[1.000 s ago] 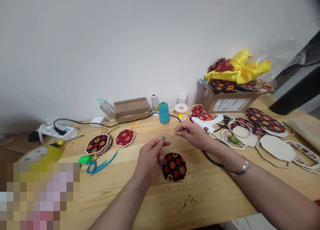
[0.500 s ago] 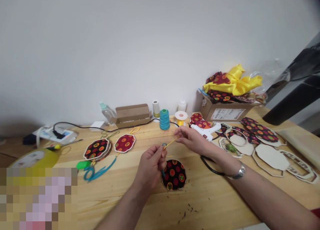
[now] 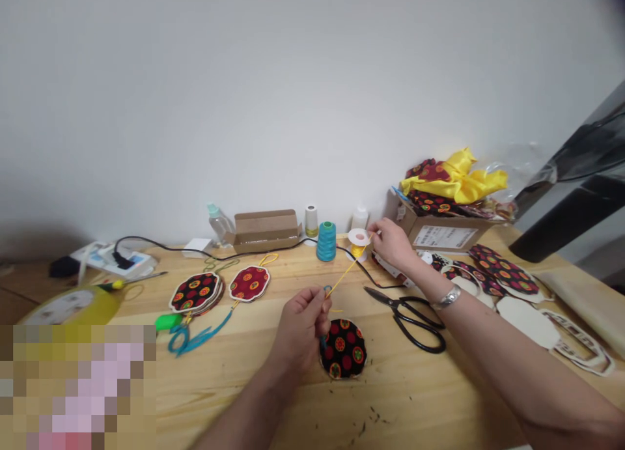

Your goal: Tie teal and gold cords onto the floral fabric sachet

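Observation:
A yellow cord (image 3: 347, 269) runs taut between my two hands. My left hand (image 3: 306, 320) pinches its lower end together with a bit of teal thread, just above a black patterned round piece (image 3: 344, 349) lying on the table. Farther back and to the right, the fingertips of my right hand (image 3: 388, 240) are closed on the cord's other end, beside a white spool (image 3: 359, 238) wound with yellow cord. A teal thread cone (image 3: 327, 241) stands left of that spool. Black-handled scissors (image 3: 407, 314) lie under my right forearm.
Left of my hands lie a red patterned piece (image 3: 249, 283), a stack of black ones (image 3: 195, 292) and a teal tassel (image 3: 205, 335). A cardboard box (image 3: 444, 232) full of fabric stands at the back right, with pale cut-outs (image 3: 527, 320) before it. A black cable crosses the back.
My right hand has moved away and to the right, drawing out a longer span of yellow cord. More of the scissors shows now. My left hand keeps its pinch.

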A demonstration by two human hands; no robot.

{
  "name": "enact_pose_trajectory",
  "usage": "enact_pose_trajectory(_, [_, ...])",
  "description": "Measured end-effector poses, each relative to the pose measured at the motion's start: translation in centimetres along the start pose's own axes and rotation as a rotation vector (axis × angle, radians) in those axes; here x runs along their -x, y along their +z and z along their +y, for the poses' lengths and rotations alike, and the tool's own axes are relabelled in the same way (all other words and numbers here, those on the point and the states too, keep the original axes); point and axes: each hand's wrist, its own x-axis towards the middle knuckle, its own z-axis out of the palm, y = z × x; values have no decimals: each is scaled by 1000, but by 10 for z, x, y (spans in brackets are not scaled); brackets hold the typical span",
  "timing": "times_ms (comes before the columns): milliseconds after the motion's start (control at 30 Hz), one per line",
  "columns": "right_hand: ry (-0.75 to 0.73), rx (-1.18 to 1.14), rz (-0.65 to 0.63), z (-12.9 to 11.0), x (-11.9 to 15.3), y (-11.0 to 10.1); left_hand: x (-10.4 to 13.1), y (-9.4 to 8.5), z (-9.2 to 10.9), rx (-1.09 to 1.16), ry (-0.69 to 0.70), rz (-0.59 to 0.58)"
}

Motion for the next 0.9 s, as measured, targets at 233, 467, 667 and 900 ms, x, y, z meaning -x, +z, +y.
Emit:
enact_pose_trajectory(233, [151,11,-5,1,-11,-6,6,2,-3,-29,-36,-91])
enact_pose_trajectory(467, [203,-132,-16,-10,-43,-3,6,2,-3,-35,-36,-99])
enact_pose_trajectory(667, [171,-252,-41,-33,-59,-5,6,1,-3,-34,-32,-100])
enact_pose_trajectory(900, [55,-360,-101,-53,-50,-30,6,0,-4,-13,-37,-116])
